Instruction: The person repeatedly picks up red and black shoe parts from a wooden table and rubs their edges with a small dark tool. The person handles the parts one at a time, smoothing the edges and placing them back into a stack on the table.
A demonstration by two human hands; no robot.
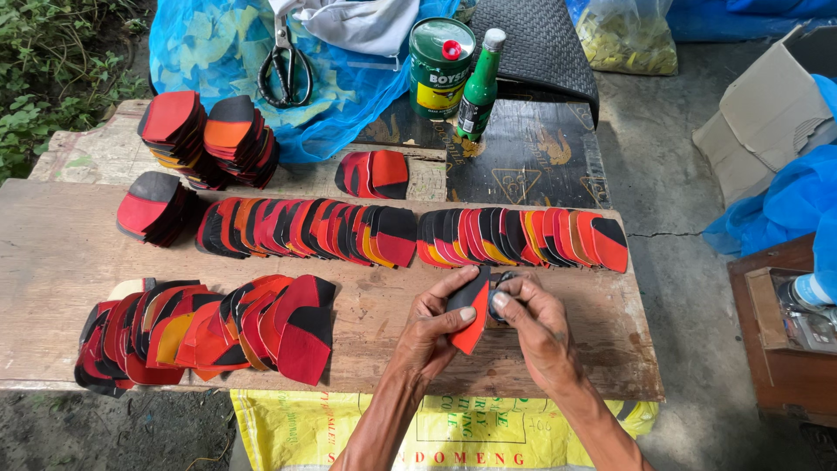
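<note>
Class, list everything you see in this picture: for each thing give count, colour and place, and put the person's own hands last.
Held piece: one, red and black, between both hands.
Overlapping pieces: many, red, black, orange, in rows on the wooden bench.
Stacks: several, red and black, far left.
Scissors: one pair, black-handled, on blue netting.
Can: one, green, far centre.
Bottle: one, green, beside the can.
Sack: one, yellow, below the bench.
Cardboard box: one, right.
Left hand: holds the piece.
Right hand: pinches its top edge.
</note>
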